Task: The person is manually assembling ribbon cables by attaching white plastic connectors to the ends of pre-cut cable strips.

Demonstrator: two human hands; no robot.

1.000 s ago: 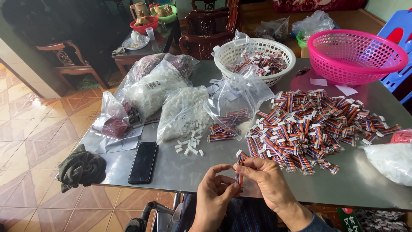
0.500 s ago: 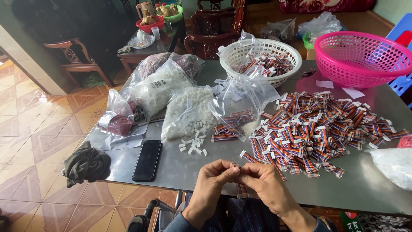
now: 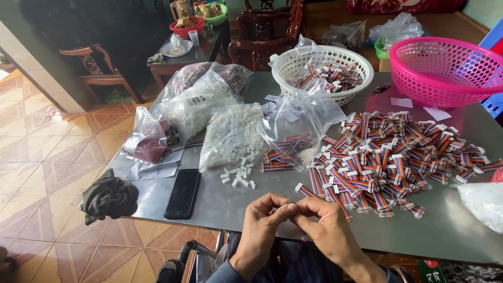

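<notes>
Left of the work lie a black phone (image 3: pixel 182 192) and loose white connectors (image 3: pixel 238 175). At the table's near edge, the left hand (image 3: pixel 262 225) and right hand (image 3: pixel 325 225) meet fingertip to fingertip, seemingly pinching one small part, too tiny to identify. Fitting looks underway; the ribbon-cable pile (image 3: pixel 387 157) lies right.

Room fittings: floor (image 3: pixel 47 152) of glossy terracotta tiles with a pale diagonal pattern, daylight reflecting at the left edge. Grey metal worktop (image 3: pixel 220 204), reflective. Dark carved wooden armchair (image 3: pixel 91 65) at left against a pale wall (image 3: pixel 31 73). Second carved wooden chair (image 3: pixel 267 36) behind the worktop. Low wooden side table (image 3: pixel 178 65) between them.
</notes>
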